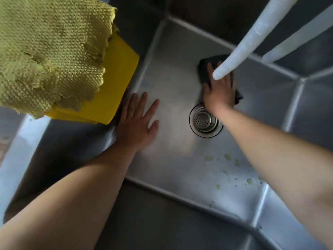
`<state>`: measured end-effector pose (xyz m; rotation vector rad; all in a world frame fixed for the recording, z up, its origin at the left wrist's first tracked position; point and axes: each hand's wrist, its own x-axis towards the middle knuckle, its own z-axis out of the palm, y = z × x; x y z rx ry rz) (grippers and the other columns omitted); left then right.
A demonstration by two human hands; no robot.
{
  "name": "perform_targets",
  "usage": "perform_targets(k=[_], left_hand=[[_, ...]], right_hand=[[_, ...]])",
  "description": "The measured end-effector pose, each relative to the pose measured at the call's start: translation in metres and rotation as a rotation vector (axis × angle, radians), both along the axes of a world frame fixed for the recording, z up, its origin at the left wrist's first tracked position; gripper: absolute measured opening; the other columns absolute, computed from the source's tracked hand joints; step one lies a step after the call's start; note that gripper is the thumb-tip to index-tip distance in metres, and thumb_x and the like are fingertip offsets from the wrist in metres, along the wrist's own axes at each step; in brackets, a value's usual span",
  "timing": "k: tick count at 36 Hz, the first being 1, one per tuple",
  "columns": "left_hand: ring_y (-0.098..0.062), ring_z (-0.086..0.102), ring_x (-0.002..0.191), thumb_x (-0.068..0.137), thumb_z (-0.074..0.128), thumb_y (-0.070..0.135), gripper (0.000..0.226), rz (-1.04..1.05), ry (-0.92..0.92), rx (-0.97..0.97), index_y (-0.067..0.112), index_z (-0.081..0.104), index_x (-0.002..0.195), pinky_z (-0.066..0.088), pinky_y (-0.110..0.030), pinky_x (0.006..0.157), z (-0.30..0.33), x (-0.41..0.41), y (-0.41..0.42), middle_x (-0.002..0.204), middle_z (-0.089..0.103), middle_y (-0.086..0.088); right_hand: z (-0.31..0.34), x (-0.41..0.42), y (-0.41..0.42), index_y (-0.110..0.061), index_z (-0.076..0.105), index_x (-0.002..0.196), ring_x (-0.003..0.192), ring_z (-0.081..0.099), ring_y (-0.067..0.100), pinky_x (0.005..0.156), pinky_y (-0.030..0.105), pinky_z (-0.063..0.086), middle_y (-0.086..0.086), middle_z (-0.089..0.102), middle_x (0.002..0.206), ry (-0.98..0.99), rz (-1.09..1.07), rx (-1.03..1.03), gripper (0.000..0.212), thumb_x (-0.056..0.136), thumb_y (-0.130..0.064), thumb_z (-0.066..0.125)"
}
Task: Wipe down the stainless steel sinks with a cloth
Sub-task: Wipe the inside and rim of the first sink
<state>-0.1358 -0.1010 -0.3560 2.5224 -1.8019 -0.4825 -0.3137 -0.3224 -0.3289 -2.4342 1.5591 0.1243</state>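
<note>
So our right hand (219, 91) was flat on a dark cloth (207, 69), fingers spread and pressing it against the sink (173, 170) floor toward the back wall, just past the drain strainer (204, 121). Part of that hand sat behind the pale faucet spout (248, 44) coming down from the top right, so we couldn't see every finger. Our left hand (137, 121) was holding nothing, just lying palm down with the fingers straight and fanned out on the basin floor by the left wall.

Right next to that hand, a yellow board (115, 83) leaned in over the left edge of the sink, with a frayed yellow-green woven rag (50, 47) draped over it, very close to the camera. Nearer to us on the basin floor there were small yellowish food scraps (228, 156) and specks scattered between the drain and the front right corner.
</note>
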Motion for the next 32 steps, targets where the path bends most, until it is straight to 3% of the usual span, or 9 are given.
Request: perform_targets(k=[5,10,18,22,27,32], left_hand=[[-0.032,0.001,0.154,0.094,0.04,0.063,0.07,-0.065,0.048,-0.098,0.044,0.015,0.156,0.001,-0.053,0.121,0.007,-0.031,-0.01,0.168,0.005,-0.001],[-0.027,-0.008,0.154,0.097,0.028,0.065,0.067,-0.011,0.108,-0.007,0.046,0.003,0.156,-0.007,-0.051,0.121,0.009,-0.052,-0.019,0.168,-0.005,0.003],[-0.028,-0.009,0.154,0.099,0.029,0.061,0.069,0.133,0.055,0.027,0.039,0.002,0.158,-0.004,-0.055,0.122,0.008,-0.081,-0.012,0.168,-0.007,0.0],[-0.027,-0.005,0.155,0.098,0.029,0.061,0.068,0.154,0.0,-0.015,0.039,0.006,0.158,-0.001,-0.055,0.123,0.002,-0.082,-0.012,0.168,-0.001,0.0],[-0.026,-0.006,0.155,0.098,0.026,0.062,0.068,0.148,-0.019,-0.026,0.04,0.005,0.158,0.001,-0.055,0.123,-0.002,-0.085,-0.01,0.168,0.001,0.001],[-0.027,-0.005,0.155,0.097,0.026,0.063,0.068,0.149,-0.042,-0.034,0.041,0.005,0.158,0.0,-0.055,0.123,-0.008,-0.078,-0.011,0.168,0.001,0.001]], right_hand=[[-0.001,-0.05,0.069,-0.03,0.021,0.157,0.153,0.007,0.027,0.123,0.047,0.009,0.003,0.013,0.166,-0.049,0.065,0.06,0.063,0.098,-0.028,0.043],[-0.001,-0.09,0.097,-0.029,0.025,0.156,0.153,0.008,0.026,0.122,0.046,0.01,0.003,0.016,0.166,-0.143,-0.119,0.11,0.059,0.099,-0.033,0.039],[0.003,-0.117,0.143,-0.039,-0.003,0.157,0.152,-0.015,0.017,0.123,0.041,-0.003,-0.007,-0.015,0.166,-0.01,-0.455,0.271,0.069,0.101,-0.043,0.037],[0.007,-0.107,0.093,-0.038,-0.009,0.156,0.152,-0.018,0.022,0.123,0.044,-0.001,-0.004,-0.021,0.164,0.048,-0.385,0.305,0.077,0.099,-0.032,0.043],[0.025,-0.088,-0.023,-0.038,0.002,0.157,0.154,-0.007,0.022,0.123,0.049,0.002,-0.003,-0.009,0.167,0.152,-0.205,0.291,0.083,0.091,-0.016,0.049],[0.039,-0.042,-0.081,-0.04,0.011,0.157,0.153,-0.004,0.025,0.123,0.052,0.002,-0.01,-0.004,0.167,0.036,-0.112,0.325,0.083,0.087,-0.008,0.043]])
